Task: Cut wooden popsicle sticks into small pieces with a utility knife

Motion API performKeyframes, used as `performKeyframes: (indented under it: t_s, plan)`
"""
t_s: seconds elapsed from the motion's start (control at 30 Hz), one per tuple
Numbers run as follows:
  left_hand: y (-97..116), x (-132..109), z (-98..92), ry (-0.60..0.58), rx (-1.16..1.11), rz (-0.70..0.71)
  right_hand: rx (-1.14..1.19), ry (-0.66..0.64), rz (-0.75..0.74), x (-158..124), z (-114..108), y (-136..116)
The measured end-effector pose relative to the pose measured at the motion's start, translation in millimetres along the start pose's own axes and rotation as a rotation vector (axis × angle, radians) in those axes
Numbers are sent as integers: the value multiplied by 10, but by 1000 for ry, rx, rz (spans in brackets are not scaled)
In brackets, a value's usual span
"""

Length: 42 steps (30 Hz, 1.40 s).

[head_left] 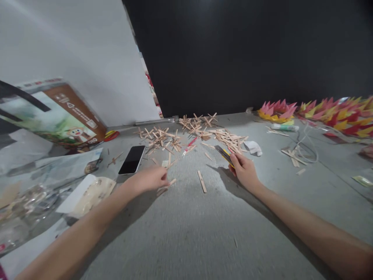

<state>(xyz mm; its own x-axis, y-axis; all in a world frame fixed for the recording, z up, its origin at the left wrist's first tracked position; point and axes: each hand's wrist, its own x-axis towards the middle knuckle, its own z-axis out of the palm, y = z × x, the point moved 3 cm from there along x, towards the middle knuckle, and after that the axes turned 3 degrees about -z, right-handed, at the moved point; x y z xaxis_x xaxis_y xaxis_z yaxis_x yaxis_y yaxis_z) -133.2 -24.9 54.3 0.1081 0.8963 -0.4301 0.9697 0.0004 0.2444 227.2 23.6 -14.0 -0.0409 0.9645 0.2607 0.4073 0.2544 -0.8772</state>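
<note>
My right hand (244,168) grips a utility knife (224,155) with yellow on its handle, its dark end pointing up and left above the table. My left hand (154,179), slightly blurred, is closed with fingertips pinched low over the table. A short piece of wooden craft stick (173,181) pokes out at those fingertips. Between the hands lies a single flat craft stick (201,181). Farther back are a heap of craft sticks joined in star shapes (160,138) and a pile of loose craft sticks (229,139).
A phone (132,160) lies left of the sticks. Beyond it stand a printed bag (72,116) and plastic packets (37,200). A red-tipped pen-like tool (190,146), crumpled tissue (253,148), glue tube (284,127), white cable (305,151) and paper crowns (276,111) sit across the back and right.
</note>
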Motion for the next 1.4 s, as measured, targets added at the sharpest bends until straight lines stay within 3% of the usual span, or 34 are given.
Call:
performKeyframes:
  t_s: [0.1,0.2,0.33,0.5,0.67,0.83,1.0,1.13,1.27,1.33,1.4]
  plan:
    - [-134,-105,162,-49,10,-56,-2,6,1,0,2,4]
    - [-167,-149,251,-10,-32,6,2,17,5,-2,5,8]
    - [-191,-82,300,-46,-53,62,15,23,6,-9,4,-4]
    - [-156,63,277,-69,-4,85,33,28,3,-4,-4,22]
    - [-155,182,101,-121,-82,163,80,28,2,-4,8,61]
    - [-369,234,-102,156,-75,75,200,80,20,18,-12,-22]
    - [-517,277,16,239,-31,0,352,237,34,239,-270,-84]
    - [-617,315,90,274,-17,-94,363,372,28,427,-550,46]
    - [-473,336,51,353,4,-59,275,464,21,480,-667,243]
    - [-255,381,33,338,-25,30,245,479,29,470,-659,310]
    - [48,467,4,361,-32,215,229,471,38,453,-635,341]
